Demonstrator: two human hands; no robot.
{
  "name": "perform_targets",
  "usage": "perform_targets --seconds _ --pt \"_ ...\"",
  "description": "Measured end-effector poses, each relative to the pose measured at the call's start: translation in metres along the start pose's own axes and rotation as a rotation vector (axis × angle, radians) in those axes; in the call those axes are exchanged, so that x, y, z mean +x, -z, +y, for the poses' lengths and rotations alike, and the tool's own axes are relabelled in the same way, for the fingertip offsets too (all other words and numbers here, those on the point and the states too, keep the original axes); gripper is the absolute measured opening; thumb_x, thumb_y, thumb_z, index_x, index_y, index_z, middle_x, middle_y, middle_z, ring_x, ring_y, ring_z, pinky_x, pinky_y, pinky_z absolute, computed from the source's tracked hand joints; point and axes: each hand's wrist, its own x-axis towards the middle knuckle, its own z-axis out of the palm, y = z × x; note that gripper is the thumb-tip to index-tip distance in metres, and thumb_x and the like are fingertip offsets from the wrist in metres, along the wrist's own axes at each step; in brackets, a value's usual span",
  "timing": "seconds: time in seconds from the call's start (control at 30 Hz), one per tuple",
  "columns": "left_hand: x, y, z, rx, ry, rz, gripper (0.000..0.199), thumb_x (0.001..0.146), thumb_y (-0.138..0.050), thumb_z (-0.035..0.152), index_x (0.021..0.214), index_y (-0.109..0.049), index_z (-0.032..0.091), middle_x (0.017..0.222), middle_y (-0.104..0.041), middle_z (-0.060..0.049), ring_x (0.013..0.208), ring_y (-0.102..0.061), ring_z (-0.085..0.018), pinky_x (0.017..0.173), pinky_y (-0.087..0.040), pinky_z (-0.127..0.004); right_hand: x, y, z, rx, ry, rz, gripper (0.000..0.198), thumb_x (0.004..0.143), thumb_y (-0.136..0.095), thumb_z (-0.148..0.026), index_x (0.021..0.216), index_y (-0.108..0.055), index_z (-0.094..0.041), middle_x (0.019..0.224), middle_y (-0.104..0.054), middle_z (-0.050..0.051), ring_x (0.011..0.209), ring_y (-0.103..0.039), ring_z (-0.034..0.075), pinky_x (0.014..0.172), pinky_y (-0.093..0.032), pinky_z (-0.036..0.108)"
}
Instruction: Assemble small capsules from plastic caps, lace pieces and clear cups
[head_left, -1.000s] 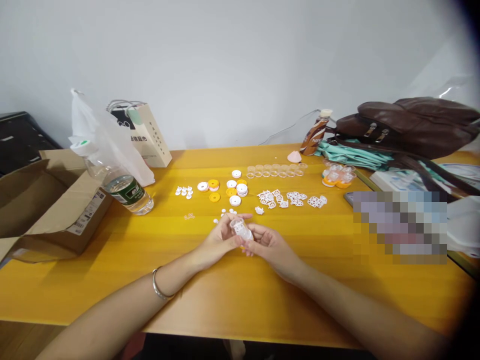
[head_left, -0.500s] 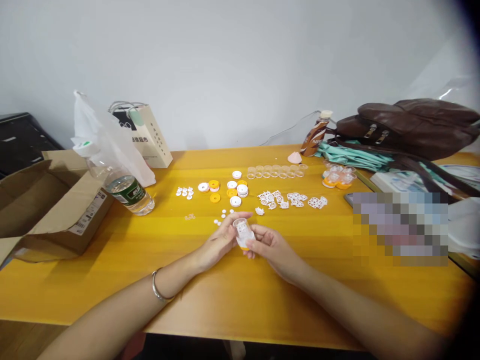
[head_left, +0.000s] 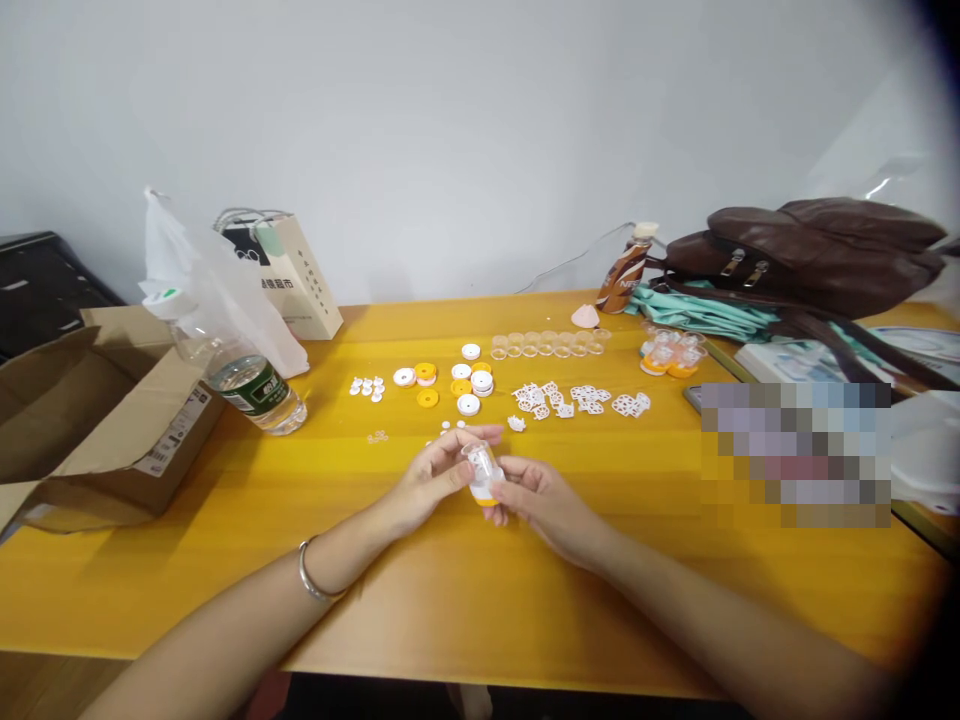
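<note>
A small clear plastic cup with a white and orange base (head_left: pixel 482 475) is held up between my two hands, tilted a little to the left. White pieces show inside it. My left hand (head_left: pixel 442 478) is closed around its left side, the thumb pressed on the clear wall. At the base, the thumb and fingers of my right hand (head_left: pixel 538 497) grip the right side. Just beyond my hands lie small white round parts (head_left: pixel 445 426), partly covered by my left fingers, and one white lattice piece (head_left: pixel 517 424).
Behind are white and orange discs (head_left: pixel 469 405), white lattice pieces (head_left: pixel 534 400), a row of clear cups (head_left: pixel 550 345) and tiny clear rings (head_left: pixel 377 437). Finished-looking cups (head_left: pixel 673 353) stand right. A water bottle (head_left: pixel 259 390) leans by the cardboard box (head_left: pixel 112 440); a brown bag (head_left: pixel 810 250) lies right.
My left thumb has come onto the clear wall of the cup. The cup has tipped slightly to the left, and more of its orange base shows. The whole view has shifted a little.
</note>
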Motion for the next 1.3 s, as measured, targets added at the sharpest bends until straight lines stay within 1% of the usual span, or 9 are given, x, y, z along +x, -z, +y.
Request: perform_targets --seconds 0.17,0.3,0.43,0.63,0.7,0.87,1.07,1.2,1.3 --pt "-0.001 -0.002 -0.002 -0.096 0.045 -0.07 0.044 0.081 -0.053 0.047 0.115 -0.049 0.019 0.125 -0.045 -0.015 0.089 -0.055 -0.019 0.078 -0.044 -0.033 0.001 0.0 0.001 0.032 0.007 0.033 0.025 0.073 -0.065 -0.037 0.082 -0.06 -0.014 0.065 -0.057 -0.001 0.056 -0.049 0.007 0.055 -0.038 0.021" --pt "-0.001 -0.004 -0.004 -0.076 0.018 -0.025 0.032 0.078 -0.061 0.039 0.102 -0.054 0.019 0.124 -0.046 -0.011 0.089 -0.055 -0.018 0.077 -0.044 -0.03 0.002 0.001 0.001 0.009 0.022 0.018 0.023 0.072 -0.066 -0.035 0.083 -0.061 -0.015 0.067 -0.057 -0.001 0.056 -0.049 0.007 0.056 -0.038 0.022" --pt "-0.001 -0.006 -0.001 -0.133 0.09 -0.109 0.042 0.087 -0.041 0.048 0.111 -0.052 0.015 0.098 -0.058 -0.012 0.073 -0.057 -0.017 0.07 -0.045 -0.032 0.001 0.0 0.002 0.015 0.029 0.013 0.025 0.073 -0.064 -0.039 0.08 -0.061 -0.015 0.065 -0.058 -0.001 0.055 -0.049 0.007 0.055 -0.038 0.022" --pt "-0.002 -0.006 -0.001 -0.013 0.027 -0.041 0.027 0.078 -0.06 0.035 0.094 -0.06 0.014 0.124 -0.047 -0.014 0.072 -0.058 -0.015 0.063 -0.048 -0.027 0.001 -0.001 0.003 -0.055 0.0 0.056 0.023 0.07 -0.066 -0.037 0.072 -0.06 -0.015 0.06 -0.055 -0.003 0.053 -0.048 0.008 0.054 -0.037 0.023" --pt "-0.002 -0.006 -0.001 -0.021 0.043 -0.047 0.028 0.079 -0.059 0.037 0.094 -0.061 0.013 0.121 -0.05 -0.014 0.074 -0.059 -0.017 0.066 -0.049 -0.029 0.0 -0.001 0.005 -0.079 0.007 0.059 0.025 0.071 -0.065 -0.039 0.067 -0.059 -0.015 0.056 -0.054 -0.003 0.051 -0.047 0.008 0.052 -0.036 0.022" --pt "-0.002 -0.002 0.003 0.053 0.021 -0.052 0.033 0.08 -0.057 0.04 0.098 -0.064 0.014 0.111 -0.057 -0.014 0.098 -0.054 -0.024 0.09 -0.041 -0.038 0.0 0.0 0.01 -0.084 0.022 0.065 0.031 0.071 -0.063 -0.045 0.063 -0.058 -0.016 0.055 -0.052 -0.003 0.05 -0.044 0.008 0.05 -0.033 0.022" --pt "0.003 0.006 0.012 0.115 0.044 -0.181 0.039 0.075 -0.063 0.041 0.106 -0.062 0.018 0.125 -0.045 -0.013 0.096 -0.053 -0.022 0.08 -0.046 -0.033 0.002 0.0 0.005 0.103 0.014 0.047 0.035 0.067 -0.068 -0.047 0.078 -0.062 -0.015 0.069 -0.056 0.0 0.06 -0.047 0.009 0.059 -0.037 0.024" --pt "0.003 0.009 0.012 0.145 0.035 -0.133 0.035 0.078 -0.06 0.037 0.107 -0.06 0.017 0.114 -0.052 -0.012 0.084 -0.057 -0.018 0.074 -0.047 -0.03 0.001 -0.003 0.004 0.261 -0.039 0.009 0.034 0.068 -0.069 -0.044 0.08 -0.062 -0.014 0.073 -0.06 0.002 0.066 -0.052 0.01 0.068 -0.04 0.025" --pt "0.002 0.01 0.011 0.169 0.013 -0.068 0.036 0.079 -0.059 0.036 0.109 -0.059 0.015 0.102 -0.057 -0.011 0.085 -0.056 -0.019 0.078 -0.044 -0.031 0.0 -0.005 0.005 0.322 -0.101 -0.02 0.036 0.073 -0.063 -0.047 0.078 -0.061 -0.012 0.075 -0.063 0.006 0.069 -0.055 0.011 0.07 -0.041 0.027"
